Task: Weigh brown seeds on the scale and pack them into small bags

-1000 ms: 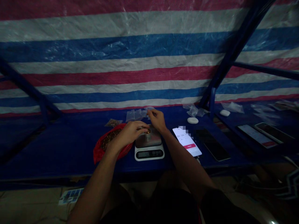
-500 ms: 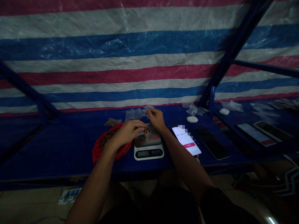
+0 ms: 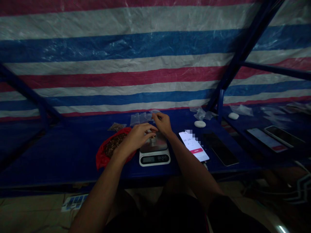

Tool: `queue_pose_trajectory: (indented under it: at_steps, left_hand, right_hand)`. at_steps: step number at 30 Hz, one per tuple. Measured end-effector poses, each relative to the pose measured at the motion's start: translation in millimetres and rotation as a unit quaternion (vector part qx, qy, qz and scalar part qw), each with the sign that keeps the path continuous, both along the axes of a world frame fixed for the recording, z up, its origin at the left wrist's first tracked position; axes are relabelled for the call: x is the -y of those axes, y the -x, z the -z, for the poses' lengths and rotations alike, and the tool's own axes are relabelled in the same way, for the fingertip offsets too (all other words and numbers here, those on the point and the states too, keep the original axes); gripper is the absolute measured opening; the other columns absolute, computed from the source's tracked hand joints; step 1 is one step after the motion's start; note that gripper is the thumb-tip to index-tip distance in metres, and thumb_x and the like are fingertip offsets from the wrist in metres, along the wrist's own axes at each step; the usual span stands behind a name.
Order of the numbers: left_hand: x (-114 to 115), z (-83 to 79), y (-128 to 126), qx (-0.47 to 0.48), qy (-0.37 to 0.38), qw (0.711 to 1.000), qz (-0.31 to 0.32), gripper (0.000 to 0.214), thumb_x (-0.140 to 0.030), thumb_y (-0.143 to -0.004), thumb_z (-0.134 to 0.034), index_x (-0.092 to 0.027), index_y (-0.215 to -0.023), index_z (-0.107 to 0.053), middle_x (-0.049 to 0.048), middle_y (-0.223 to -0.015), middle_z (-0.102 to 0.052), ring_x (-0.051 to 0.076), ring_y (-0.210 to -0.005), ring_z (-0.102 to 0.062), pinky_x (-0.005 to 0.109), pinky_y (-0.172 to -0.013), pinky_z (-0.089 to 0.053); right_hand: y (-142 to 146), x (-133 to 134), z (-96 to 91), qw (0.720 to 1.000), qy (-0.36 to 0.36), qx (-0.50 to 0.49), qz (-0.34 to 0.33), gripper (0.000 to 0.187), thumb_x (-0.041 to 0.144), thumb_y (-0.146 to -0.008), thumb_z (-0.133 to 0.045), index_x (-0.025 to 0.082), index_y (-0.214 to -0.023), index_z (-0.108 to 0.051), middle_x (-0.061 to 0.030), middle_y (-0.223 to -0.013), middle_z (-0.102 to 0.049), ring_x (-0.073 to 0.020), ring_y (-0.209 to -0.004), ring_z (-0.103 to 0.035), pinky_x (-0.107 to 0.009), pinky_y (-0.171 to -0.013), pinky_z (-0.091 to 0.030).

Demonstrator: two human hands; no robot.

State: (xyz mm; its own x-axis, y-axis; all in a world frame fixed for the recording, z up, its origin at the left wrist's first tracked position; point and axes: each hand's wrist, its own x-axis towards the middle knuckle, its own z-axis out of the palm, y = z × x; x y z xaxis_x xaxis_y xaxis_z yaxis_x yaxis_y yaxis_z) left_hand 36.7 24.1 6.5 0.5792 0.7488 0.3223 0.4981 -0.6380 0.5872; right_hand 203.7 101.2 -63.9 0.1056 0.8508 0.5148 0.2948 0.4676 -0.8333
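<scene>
Small cup (image 3: 153, 140): stood on the steel plate of the digital scale (image 3: 155, 159), partly covered from above. Contained brown pieces, visible only in part.

Left hand (image 3: 138, 136): reached across from the red bag side, palm down, over the small cup. Showed bent fingers, slightly parted, with a narrow gap between. Could not be told as pinching a piece or holding nothing.

Right hand (image 3: 163, 124): rested beyond the scale's plate, close to the clear plastic bags (image 3: 138, 119). Curled, with fingertips drawn near together. Hid the inside of the curl; could not be told as gripping or bare.

Change at the cup: compared with half a second earlier, carried the left fingertips farther right across the mouth, covering pieces then in plain sight. Showed no clear shift in the right hand.

Bearing on the work: judged as fine handling at the cup's mouth, not at the red bag, with the contents apparently still being attended to.

Scale display: lit dimly; too small and dark to read surely.

Red plastic bag (image 3: 100, 159): lay open just left of the scale, filled with loose brown pieces, partly behind the left forearm.

Clear sachet (image 3: 117, 127): lay flat behind the red bag, brown matter inside.

Lit phone (image 3: 193, 147): lay right of the scale, running a timer screen.

Dark phone (image 3: 224, 152): lay just beyond.

White rounded case (image 3: 200, 124): sat behind the lit phone.
</scene>
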Motion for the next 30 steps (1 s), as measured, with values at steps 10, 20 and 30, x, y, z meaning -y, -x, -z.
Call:
queue_pose_trajectory:
  at_steps: [10, 20, 30]
  left_hand:
    - [13.8, 1.3, 17.3, -0.003, -0.093, 0.995, -0.037, 0.017, -0.028, -0.101, -0.059, -0.023, -0.103, -0.075, 0.0039, -0.107, -0.074, 0.021, -0.106, -0.065, 0.041, -0.101, -0.049]
    - [29.5, 25.3, 38.8, -0.121, -0.011, 0.992, -0.028, 0.023, -0.030, -0.101, -0.056, -0.029, -0.108, -0.078, 0.0041, -0.102, -0.066, 0.021, -0.099, -0.063, 0.035, -0.090, -0.051]
    - [31.3, 5.3, 28.3, -0.058, 0.003, 0.997, -0.049, 0.020, -0.031, -0.101, -0.055, -0.024, -0.104, -0.073, 0.0035, -0.104, -0.068, 0.020, -0.097, -0.065, 0.035, -0.089, -0.051]
  right_hand:
    - [-2.2, 1.7, -2.9, 1.000, 0.001, 0.010, 0.004, 0.045, 0.051, -0.095, -0.053, 0.018, -0.070, -0.071, -0.0018, -0.065, -0.064, -0.0164, -0.062, -0.053, -0.029, -0.059, -0.038]
    - [1.3, 8.7, -8.1, 1.000, 0.007, 0.001, -0.002, 0.045, 0.053, -0.094, -0.053, 0.018, -0.071, -0.070, -0.0034, -0.068, -0.066, -0.0183, -0.065, -0.058, -0.029, -0.063, -0.042]
    - [-0.5, 6.8, -5.3, 1.000, -0.013, -0.002, -0.005, 0.042, 0.047, -0.095, -0.054, 0.017, -0.070, -0.069, -0.0025, -0.066, -0.065, -0.0175, -0.063, -0.057, -0.030, -0.062, -0.040]
